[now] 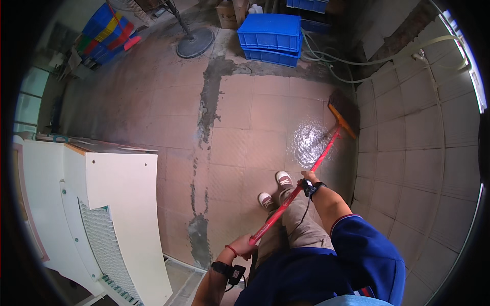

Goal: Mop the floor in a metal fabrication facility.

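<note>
Both my hands are closed around the red handle of a broom [278, 212]. My left hand [244, 246] grips the upper end, close to my waist. Farther down the handle, my right hand [310, 178] is wrapped around it. The broom slants away to the far right. Its orange head [341, 120] and dark bristles [345, 105] rest on the floor near the foot of the tiled wall. A shiny wet patch [309, 143] lies on the floor tiles beside the broom head.
The tiled wall [423, 132] runs along the right, with a pale hose [393, 61] hanging across it. Stacked blue crates [269, 38] and a round stand base [195, 43] stand at the back. A white machine [120, 204] occupies the left. My shoes [274, 188] are on the tiles.
</note>
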`<state>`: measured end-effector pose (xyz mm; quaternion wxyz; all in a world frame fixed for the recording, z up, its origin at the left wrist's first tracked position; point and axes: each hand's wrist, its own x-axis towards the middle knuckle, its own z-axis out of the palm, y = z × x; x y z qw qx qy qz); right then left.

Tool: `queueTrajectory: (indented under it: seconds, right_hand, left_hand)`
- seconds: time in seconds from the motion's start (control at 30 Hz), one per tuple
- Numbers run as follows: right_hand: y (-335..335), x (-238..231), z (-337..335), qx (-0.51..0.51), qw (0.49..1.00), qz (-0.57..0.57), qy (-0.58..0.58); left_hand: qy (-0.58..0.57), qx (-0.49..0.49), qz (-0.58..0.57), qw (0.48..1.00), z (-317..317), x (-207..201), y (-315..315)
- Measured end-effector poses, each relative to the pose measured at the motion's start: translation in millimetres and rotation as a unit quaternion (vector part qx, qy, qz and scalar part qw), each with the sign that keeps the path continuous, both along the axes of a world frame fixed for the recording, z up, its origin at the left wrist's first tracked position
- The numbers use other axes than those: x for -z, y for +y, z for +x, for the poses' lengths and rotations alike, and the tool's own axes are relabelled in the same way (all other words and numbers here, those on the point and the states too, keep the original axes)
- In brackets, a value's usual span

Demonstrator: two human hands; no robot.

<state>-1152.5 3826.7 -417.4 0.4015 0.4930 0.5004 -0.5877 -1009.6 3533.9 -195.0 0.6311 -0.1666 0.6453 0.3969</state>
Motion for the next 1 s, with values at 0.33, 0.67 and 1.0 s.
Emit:
queueTrajectory:
  seconds: [0.33, 0.67, 1.0]
  right_hand:
    - [-16.9, -46.2, 8.5, 0.353, 0.935, -0.025, -0.028]
    - [-5.8, -99.2, -7.4, 0.443, 0.810, -0.370, 0.100]
    - [16.8, -23.4, -6.7, 0.412, 0.858, -0.305, 0.040]
  left_hand:
    - [0.239, 0.191, -0.177, 0.936, 44.6, -5.7, -12.3]
    - [0.392, 0.203, -0.235, 0.866, 29.1, -54.9, -14.6]
    - [0.279, 0.242, -0.107, 0.923, -22.3, -64.5, 39.1]
